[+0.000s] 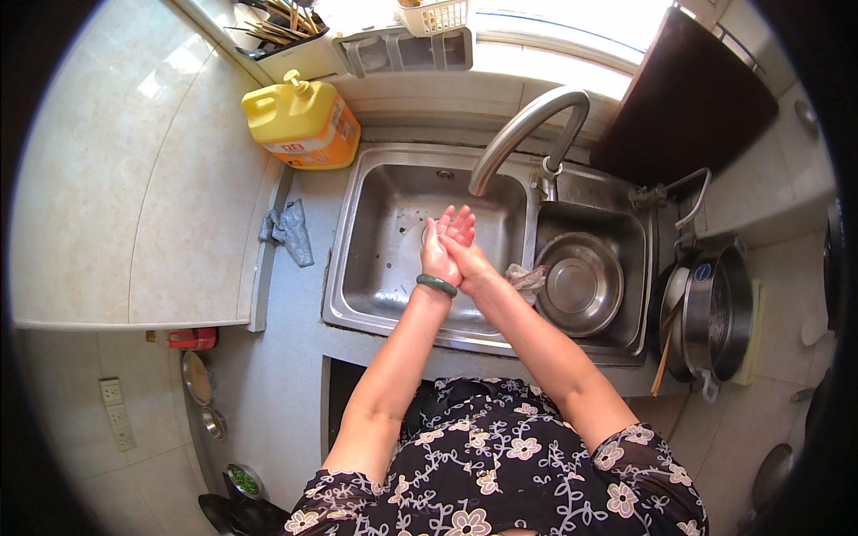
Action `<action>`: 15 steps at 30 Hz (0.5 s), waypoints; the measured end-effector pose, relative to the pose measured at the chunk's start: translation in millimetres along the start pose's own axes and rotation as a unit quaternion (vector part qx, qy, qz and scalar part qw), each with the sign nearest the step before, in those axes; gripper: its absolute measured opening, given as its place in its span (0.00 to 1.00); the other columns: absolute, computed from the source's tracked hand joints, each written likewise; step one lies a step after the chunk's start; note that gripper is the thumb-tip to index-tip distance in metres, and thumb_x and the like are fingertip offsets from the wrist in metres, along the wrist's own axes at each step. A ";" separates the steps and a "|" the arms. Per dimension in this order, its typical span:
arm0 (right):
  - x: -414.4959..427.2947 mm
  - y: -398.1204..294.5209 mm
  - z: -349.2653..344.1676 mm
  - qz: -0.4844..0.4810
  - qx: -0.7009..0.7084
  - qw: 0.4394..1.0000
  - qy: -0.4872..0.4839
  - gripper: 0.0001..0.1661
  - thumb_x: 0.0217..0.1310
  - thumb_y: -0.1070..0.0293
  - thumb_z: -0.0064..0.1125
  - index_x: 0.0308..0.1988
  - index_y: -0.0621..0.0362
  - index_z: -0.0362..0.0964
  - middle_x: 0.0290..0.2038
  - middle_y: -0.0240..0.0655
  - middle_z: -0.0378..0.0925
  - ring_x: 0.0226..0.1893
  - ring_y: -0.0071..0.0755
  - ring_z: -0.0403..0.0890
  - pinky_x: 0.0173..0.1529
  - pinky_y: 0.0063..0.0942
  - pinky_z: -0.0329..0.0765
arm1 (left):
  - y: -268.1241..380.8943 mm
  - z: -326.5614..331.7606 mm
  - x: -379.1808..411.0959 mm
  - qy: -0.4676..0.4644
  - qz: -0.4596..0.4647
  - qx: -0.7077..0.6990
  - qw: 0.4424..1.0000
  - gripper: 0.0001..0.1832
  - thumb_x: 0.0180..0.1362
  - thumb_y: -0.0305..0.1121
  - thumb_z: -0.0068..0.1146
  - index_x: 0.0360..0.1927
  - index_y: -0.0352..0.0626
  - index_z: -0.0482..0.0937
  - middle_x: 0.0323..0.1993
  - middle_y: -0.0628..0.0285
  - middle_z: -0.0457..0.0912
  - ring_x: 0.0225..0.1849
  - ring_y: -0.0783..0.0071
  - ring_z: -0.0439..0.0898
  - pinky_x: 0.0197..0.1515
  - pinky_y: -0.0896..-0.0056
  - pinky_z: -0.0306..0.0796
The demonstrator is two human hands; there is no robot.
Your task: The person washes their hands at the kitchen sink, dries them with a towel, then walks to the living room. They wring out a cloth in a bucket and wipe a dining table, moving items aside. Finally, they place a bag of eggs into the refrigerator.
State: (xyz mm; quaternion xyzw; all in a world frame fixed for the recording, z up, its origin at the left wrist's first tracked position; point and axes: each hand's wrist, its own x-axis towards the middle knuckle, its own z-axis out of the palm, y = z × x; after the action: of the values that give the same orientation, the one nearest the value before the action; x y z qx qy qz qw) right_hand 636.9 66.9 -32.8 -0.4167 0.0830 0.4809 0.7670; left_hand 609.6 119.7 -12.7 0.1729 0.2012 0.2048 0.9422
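Note:
Over the larger basin of a stainless steel double sink, my left hand is turned palm up, with a green bangle on its wrist. My right hand lies against the left palm, its fingers touching it. Neither hand holds an object. The skin of the left palm looks wet. Just above the hands is the spout of a curved steel faucet; no stream of water can be made out. Small green scraps lie in the basin. A crumpled cloth hangs over the divider, beside a metal bowl in the smaller basin.
A yellow detergent jug with a pump stands at the back left, and a grey-blue rag lies on the counter below it. Stacked pots with chopsticks stand on the right. A dark board leans behind the faucet.

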 end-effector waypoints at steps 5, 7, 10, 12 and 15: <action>25.8 -27.1 -16.1 -0.116 -0.529 0.833 0.115 0.15 0.54 0.66 0.52 0.44 0.53 0.66 0.44 0.39 0.73 0.42 0.41 0.74 0.42 0.34 0.73 | -40.8 6.2 -16.9 0.075 0.064 0.233 0.967 0.25 0.55 0.41 0.51 0.53 0.40 0.61 0.50 0.59 0.67 0.51 0.65 0.68 0.54 0.69 0.64; 19.9 -32.2 -10.7 -0.181 -0.688 0.696 0.100 0.14 0.50 0.67 0.53 0.41 0.50 0.68 0.42 0.40 0.72 0.42 0.44 0.73 0.41 0.36 0.73 | -52.4 1.6 -24.3 0.145 0.072 0.386 0.908 0.29 0.50 0.40 0.57 0.52 0.39 0.62 0.49 0.58 0.67 0.50 0.64 0.69 0.53 0.68 0.65; 27.4 -15.9 -17.5 -0.353 -0.737 0.575 0.038 0.15 0.44 0.67 0.53 0.38 0.50 0.69 0.37 0.39 0.70 0.45 0.45 0.71 0.43 0.40 0.72 | -37.1 -8.1 -8.0 0.106 -0.088 0.185 0.973 0.34 0.44 0.35 0.60 0.55 0.41 0.59 0.50 0.57 0.68 0.52 0.64 0.68 0.56 0.64 0.62; 3.5 -24.8 0.0 -0.294 -0.752 0.589 -0.031 0.16 0.46 0.67 0.51 0.40 0.50 0.69 0.39 0.38 0.71 0.45 0.44 0.71 0.44 0.38 0.72 | -7.4 -13.6 -5.6 0.064 -0.175 0.085 0.979 0.30 0.45 0.34 0.59 0.53 0.45 0.63 0.49 0.59 0.70 0.53 0.63 0.68 0.57 0.63 0.62; 1.0 -4.5 14.9 -0.262 -0.774 0.560 0.136 0.16 0.50 0.67 0.49 0.43 0.51 0.69 0.39 0.39 0.72 0.41 0.43 0.73 0.42 0.34 0.71 | 6.8 -4.5 -2.4 0.078 -0.236 -0.003 0.969 0.22 0.45 0.36 0.53 0.43 0.36 0.67 0.34 0.53 0.75 0.42 0.58 0.74 0.48 0.57 0.68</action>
State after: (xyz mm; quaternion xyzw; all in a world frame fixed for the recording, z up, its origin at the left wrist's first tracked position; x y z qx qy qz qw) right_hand 636.9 77.4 -21.3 -0.9142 -0.3305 0.0755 0.2219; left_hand 603.4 125.5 -13.1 0.1017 0.3088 -0.0096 0.9456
